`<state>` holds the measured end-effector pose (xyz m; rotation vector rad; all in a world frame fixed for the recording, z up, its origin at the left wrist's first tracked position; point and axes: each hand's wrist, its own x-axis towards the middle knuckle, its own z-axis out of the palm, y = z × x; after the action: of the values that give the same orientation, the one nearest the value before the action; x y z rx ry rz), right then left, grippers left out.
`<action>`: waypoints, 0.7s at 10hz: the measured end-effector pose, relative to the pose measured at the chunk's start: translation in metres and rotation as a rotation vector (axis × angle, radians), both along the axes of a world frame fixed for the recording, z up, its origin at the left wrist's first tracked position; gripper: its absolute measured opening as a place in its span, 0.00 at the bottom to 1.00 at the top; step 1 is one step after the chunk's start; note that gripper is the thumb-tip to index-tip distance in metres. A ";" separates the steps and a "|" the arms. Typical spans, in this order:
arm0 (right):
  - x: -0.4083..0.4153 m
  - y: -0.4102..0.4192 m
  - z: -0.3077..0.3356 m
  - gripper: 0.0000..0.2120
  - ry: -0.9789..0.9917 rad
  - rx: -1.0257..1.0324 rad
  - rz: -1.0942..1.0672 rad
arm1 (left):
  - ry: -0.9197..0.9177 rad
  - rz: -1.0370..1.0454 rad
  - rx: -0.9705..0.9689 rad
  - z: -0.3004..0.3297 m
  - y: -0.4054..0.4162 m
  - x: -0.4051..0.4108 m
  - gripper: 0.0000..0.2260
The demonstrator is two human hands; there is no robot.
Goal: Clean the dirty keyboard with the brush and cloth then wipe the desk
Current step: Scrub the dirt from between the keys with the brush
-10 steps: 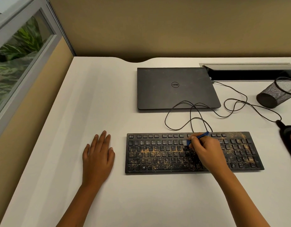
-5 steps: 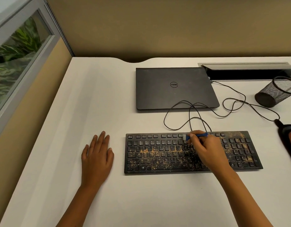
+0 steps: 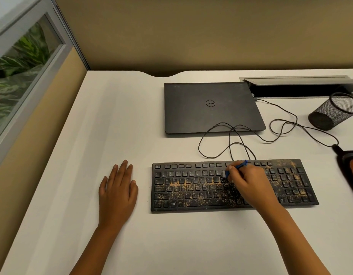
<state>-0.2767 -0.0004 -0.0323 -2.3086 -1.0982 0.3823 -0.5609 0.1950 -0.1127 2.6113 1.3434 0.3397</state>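
Two hands at work: right hand (image 3: pixel 249 185) over the keyboard's (image 3: pixel 191 191) upper middle rows, fingers curled round a blue brush (image 3: pixel 236 168), bristles on the keys. Left hand (image 3: pixel 117 193) flat, fingers straight, on the desk (image 3: pixel 112 126) just left of the keyboard.

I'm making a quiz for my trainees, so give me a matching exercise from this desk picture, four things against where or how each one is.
1. black keyboard
2. small blue-handled brush
3. closed dark grey laptop
4. black mesh pen cup

A. lying tipped on its side
B. flat on the desk behind the keyboard
C. speckled with orange-brown crumbs
D. gripped in the right hand

Pairs: 1-C, 2-D, 3-B, 4-A
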 end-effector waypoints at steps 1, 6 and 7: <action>-0.002 -0.001 0.000 0.09 0.011 0.057 -0.006 | -0.001 -0.001 0.002 0.000 0.000 0.000 0.25; 0.004 -0.004 -0.013 0.19 0.121 0.110 -0.213 | -0.007 0.002 0.003 -0.001 0.000 0.000 0.25; 0.004 -0.006 -0.011 0.16 0.177 0.207 -0.236 | -0.007 0.005 0.006 0.000 0.000 0.000 0.25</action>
<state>-0.2724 -0.0059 -0.0435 -2.1443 -0.7332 0.3553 -0.5614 0.1946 -0.1131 2.6094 1.3493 0.3541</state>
